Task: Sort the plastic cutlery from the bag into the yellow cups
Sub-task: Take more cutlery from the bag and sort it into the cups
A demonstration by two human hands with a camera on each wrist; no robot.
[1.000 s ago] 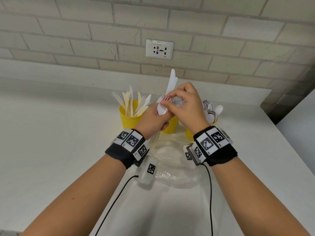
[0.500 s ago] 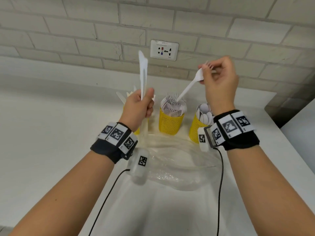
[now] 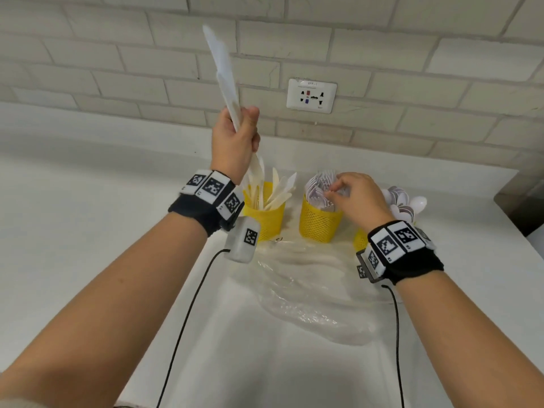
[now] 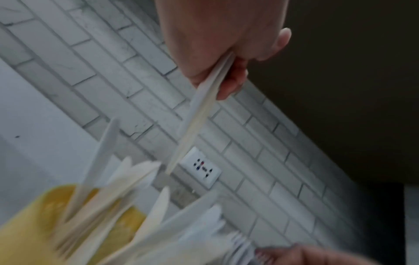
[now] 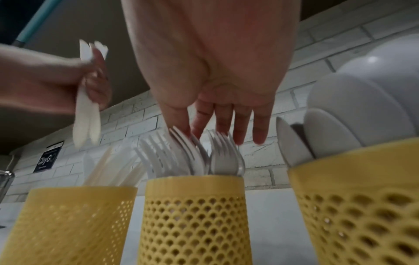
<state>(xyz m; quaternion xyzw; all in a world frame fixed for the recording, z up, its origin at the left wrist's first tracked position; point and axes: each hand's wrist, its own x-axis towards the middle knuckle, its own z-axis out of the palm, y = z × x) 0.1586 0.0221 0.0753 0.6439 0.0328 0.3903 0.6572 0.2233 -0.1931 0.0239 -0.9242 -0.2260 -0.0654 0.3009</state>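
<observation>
White counter (image 3: 88, 231) — left hand (image 3: 234, 142) clenches knives (image 3: 223, 72) aloft; right hand (image 3: 357, 198), fingers relaxed, touches forks (image 5: 192, 154) in the middle cup (image 3: 319, 222).

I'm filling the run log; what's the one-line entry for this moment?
left hand: grips knives, raised | right hand: open, fingers at forks in middle cup | bag: flat on counter

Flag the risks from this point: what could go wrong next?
1. The left hand grips two knives together; lowered into the crowded knife cup, they may snag or tip it.
2. The right hand, fingers straight over the forks, could drag one out of the middle cup when lifting.
</observation>
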